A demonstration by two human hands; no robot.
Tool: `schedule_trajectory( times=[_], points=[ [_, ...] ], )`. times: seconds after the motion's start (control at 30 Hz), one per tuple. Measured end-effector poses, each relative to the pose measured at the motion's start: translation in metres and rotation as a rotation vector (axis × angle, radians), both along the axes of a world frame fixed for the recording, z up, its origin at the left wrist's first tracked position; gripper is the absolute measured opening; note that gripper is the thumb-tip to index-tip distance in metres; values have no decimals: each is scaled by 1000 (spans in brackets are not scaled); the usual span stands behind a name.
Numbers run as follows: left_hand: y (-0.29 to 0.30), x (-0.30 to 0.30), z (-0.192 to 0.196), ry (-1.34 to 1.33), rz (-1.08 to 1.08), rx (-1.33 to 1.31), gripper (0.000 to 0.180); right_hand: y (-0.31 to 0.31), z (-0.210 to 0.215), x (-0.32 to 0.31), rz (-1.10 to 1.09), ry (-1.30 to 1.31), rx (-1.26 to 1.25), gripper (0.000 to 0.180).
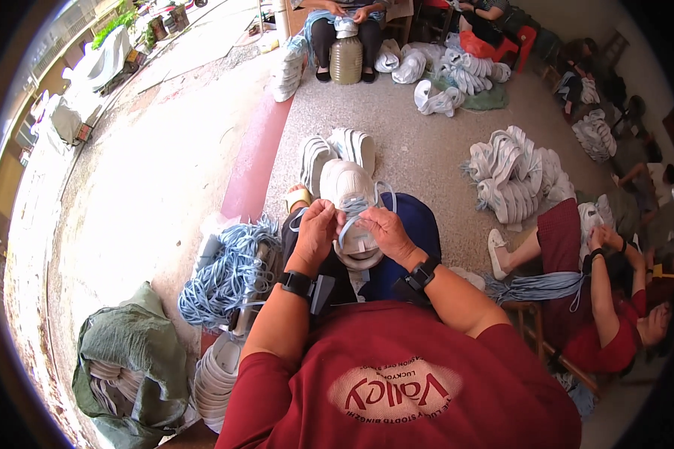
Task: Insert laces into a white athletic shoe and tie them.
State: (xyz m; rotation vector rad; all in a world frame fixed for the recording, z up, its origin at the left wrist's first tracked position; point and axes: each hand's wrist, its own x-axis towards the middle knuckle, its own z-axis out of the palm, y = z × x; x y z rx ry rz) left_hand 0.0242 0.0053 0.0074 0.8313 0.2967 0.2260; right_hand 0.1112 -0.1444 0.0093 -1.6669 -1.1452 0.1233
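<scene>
A white shoe upper (346, 179) rests between my knees, its toe pointing away from me and a light blue shoelace (356, 206) running across its eyelets. On the shoe's left side, my left hand (320, 223) is closed in a pinch on the lace. My right hand (386, 230) also pinches the lace, from the right side. Loops of it stand out past both hands. The fingertips partly cover the lace ends and the eyelets. Just beyond the toe stand stacked white shoe parts (352, 148).
To my left lies a heap of light blue laces (228, 269), with stacked white shoe parts (216, 374) and a green sack (131, 352) nearer. Piled white shoe uppers (509, 176) sit on the floor at right. One co-worker (606, 314) sits at right, another (344, 22) ahead.
</scene>
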Motion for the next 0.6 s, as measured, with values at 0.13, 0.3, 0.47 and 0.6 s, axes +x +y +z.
schedule_trajectory(
  times=[0.13, 0.3, 0.47, 0.6],
  points=[
    [51, -50, -35, -180, 270, -195, 21, -36, -4, 17, -73, 660, 255, 22],
    [223, -268, -109, -176, 748, -336, 35, -197, -7, 99, -485, 841, 890, 27],
    [232, -330, -164, 359, 1191, -84, 17, -231, -48, 111, -640, 815, -186, 17],
    [140, -182, -117, 549, 740, 834, 35, -147, -34, 81, -565, -26, -606, 17]
  ],
)
